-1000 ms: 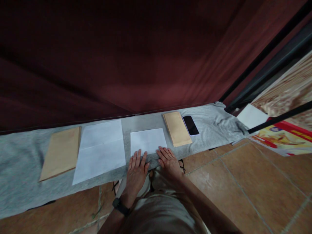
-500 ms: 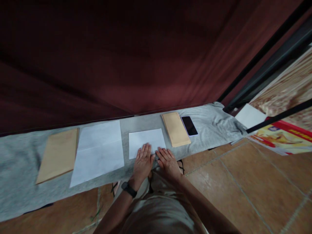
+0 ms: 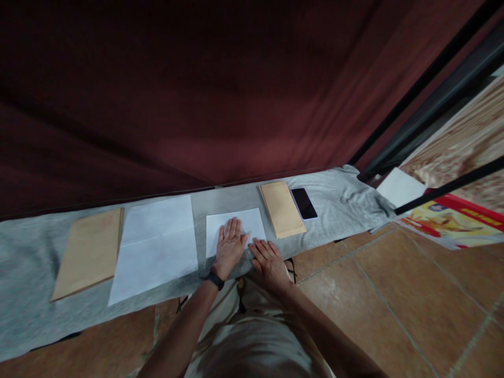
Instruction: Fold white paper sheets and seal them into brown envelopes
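Far left on the grey cloth [image 3: 31, 252], a brown envelope [image 3: 88, 251] lies flat, its long edge just beside a large white sheet [image 3: 155, 247] that shows a crease across its middle.

Centre: a smaller folded white paper [image 3: 252, 223] lies on the cloth. The left hand [image 3: 229, 247] is spread flat, fingers extended and together, palm pressing down on the paper's middle; it holds nothing. Judged from the posture, the palm is pinning or smoothing the paper. A dark wristband [image 3: 213, 280] sits at that wrist. The right hand [image 3: 270, 260] is likewise flat and holding nothing, fingertips at the paper's near right edge, apparently steadying it.

Right of the paper, a second brown envelope [image 3: 282, 209] lies close by, apart from the paper, with a dark phone [image 3: 304, 203] just beside it, screen up.

Far right, off the cloth, a white sheet [image 3: 399, 187] and a printed poster [image 3: 452, 223] rest on the tiled floor [image 3: 394, 304]. A dark red curtain [image 3: 197, 94] hangs behind.
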Available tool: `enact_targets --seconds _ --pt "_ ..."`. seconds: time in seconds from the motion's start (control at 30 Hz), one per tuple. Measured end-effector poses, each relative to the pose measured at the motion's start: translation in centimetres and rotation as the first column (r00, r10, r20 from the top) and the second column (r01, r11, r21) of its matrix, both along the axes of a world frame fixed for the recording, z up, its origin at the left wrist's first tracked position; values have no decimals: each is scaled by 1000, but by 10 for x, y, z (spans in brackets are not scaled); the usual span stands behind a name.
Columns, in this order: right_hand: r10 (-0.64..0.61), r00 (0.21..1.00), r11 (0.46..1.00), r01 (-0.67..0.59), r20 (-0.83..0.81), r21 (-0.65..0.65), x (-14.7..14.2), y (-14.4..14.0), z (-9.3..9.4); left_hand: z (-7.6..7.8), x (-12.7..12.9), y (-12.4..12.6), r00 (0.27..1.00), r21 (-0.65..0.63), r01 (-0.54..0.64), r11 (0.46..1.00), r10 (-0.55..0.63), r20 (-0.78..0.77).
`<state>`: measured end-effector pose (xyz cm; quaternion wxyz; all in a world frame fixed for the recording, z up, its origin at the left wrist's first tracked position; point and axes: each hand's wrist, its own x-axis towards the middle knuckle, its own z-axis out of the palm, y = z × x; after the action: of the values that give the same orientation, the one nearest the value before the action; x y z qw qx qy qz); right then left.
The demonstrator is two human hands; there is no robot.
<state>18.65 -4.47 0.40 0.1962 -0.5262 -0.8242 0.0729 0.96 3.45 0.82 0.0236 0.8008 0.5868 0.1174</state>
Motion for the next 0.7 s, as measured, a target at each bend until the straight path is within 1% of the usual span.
enact_targets --seconds 0.27,0.4,0.53,0.7 --pt "-2 1000 1000 2 4 19 0 0 -4 -2 5 23 997 -51 -55 997 52 -56" --pt "1 1000 1000 -1 2 22 0 -1 -4 -2 5 28 998 -50 -51 997 49 -47" --pt "2 1000 1000 -2 0 25 0 -1 -4 -5 2 22 999 -8 -25 1000 25 -33" --pt "-6 1000 999 6 2 33 -1 -1 -3 -8 -2 2 999 39 17 999 -15 -35"
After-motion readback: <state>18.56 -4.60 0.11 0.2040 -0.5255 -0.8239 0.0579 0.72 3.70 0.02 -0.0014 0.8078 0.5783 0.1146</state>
